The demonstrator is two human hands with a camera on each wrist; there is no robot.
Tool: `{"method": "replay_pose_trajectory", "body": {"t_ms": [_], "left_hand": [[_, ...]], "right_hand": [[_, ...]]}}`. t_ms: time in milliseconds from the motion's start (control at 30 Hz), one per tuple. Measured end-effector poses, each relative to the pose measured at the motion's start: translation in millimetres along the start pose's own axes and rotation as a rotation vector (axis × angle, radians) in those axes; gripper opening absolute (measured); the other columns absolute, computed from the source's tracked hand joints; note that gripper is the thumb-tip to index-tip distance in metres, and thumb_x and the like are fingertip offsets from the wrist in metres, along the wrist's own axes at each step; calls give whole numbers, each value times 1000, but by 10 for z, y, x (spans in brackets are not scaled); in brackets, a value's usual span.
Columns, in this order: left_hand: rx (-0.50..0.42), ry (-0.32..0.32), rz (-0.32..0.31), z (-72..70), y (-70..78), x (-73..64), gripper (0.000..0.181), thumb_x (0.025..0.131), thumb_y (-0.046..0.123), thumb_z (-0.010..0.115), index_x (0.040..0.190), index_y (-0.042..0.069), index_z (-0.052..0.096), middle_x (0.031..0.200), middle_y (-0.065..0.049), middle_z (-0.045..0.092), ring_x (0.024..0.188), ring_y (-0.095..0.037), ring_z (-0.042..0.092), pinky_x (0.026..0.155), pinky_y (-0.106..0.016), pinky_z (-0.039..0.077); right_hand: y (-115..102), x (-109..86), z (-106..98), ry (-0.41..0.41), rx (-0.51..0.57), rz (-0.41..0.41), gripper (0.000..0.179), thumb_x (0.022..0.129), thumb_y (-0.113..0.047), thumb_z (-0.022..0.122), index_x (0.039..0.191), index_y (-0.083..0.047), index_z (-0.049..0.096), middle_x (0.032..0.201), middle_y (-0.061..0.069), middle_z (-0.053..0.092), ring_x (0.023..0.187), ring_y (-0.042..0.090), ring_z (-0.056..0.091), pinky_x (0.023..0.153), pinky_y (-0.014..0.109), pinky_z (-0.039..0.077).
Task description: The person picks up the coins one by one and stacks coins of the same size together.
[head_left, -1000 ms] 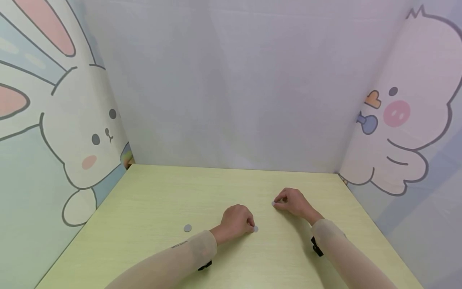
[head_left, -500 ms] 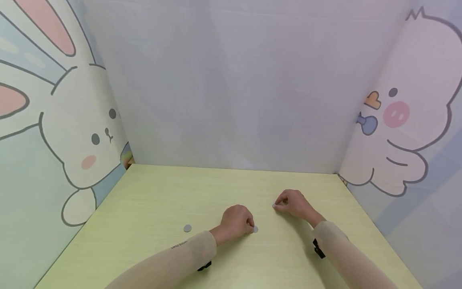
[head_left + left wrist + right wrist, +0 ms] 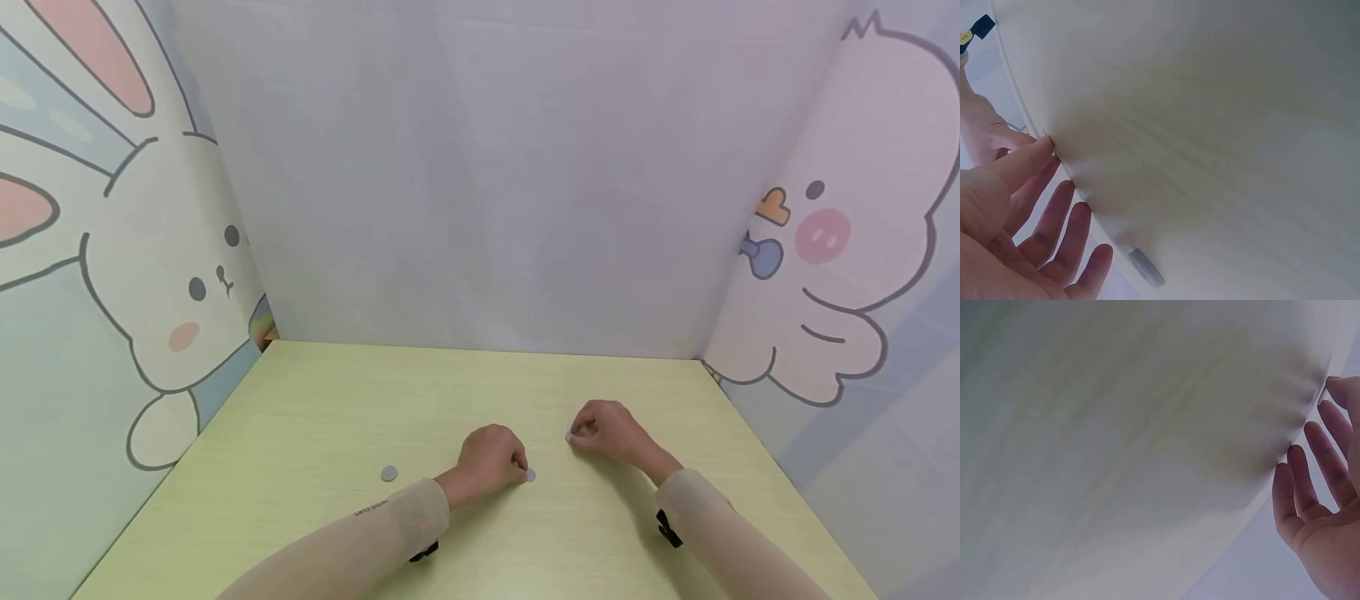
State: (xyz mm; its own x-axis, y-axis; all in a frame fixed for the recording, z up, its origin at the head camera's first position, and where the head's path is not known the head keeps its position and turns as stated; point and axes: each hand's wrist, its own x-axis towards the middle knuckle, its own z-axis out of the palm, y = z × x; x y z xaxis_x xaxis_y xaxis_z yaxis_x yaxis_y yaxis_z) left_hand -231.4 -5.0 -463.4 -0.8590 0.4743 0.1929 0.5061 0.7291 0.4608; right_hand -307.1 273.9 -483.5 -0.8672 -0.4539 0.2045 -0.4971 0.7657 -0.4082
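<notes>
On the tabletop, my left hand (image 3: 491, 456) pinches the edge of a small grey coin (image 3: 531, 475) between thumb and index finger. The left wrist view shows that coin (image 3: 1050, 139) edge-on at the thumb tip, the other fingertips touching the table. Farther back and to the right, my right hand (image 3: 611, 429) pinches another coin (image 3: 569, 437) by its edge. In the right wrist view this coin (image 3: 1322, 394) is a thin sliver under the thumb, partly hidden. A third coin (image 3: 389, 473) lies flat to the left of my left hand, apart from both hands.
The light yellow table (image 3: 337, 400) runs back to a plain pale curtain (image 3: 480, 183). Side curtains with a cartoon rabbit (image 3: 172, 283) and a cartoon chick (image 3: 862, 208) stand along its left and right. Black straps (image 3: 669, 529) show at both wrists.
My right hand has drawn its coin slightly toward me along the table. My left hand stays in place on its coin, and the third coin has not moved.
</notes>
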Motion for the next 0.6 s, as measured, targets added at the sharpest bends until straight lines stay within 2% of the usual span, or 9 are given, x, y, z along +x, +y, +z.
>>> {"method": "replay_pose_trajectory", "body": {"t_ms": [267,600], "left_hand": [[1,-2,2,-8,3,-2,15,84,23,93,73,20,83,75,16,72,73,-1,58,67,-20,47],[1,1,15,10,-12,13,15,83,21,93,72,21,83,74,17,71,73,0,58,67,-20,47]], "right_hand": [[-121,-75,33,24,4,-102,8,86,-19,89,82,-22,82,89,-12,74,84,10,67,76,32,54],[-311,-133,82,32,-9,-152,9,84,-16,90,81,-19,83,87,-11,73,83,10,68,75,30,54]]}}
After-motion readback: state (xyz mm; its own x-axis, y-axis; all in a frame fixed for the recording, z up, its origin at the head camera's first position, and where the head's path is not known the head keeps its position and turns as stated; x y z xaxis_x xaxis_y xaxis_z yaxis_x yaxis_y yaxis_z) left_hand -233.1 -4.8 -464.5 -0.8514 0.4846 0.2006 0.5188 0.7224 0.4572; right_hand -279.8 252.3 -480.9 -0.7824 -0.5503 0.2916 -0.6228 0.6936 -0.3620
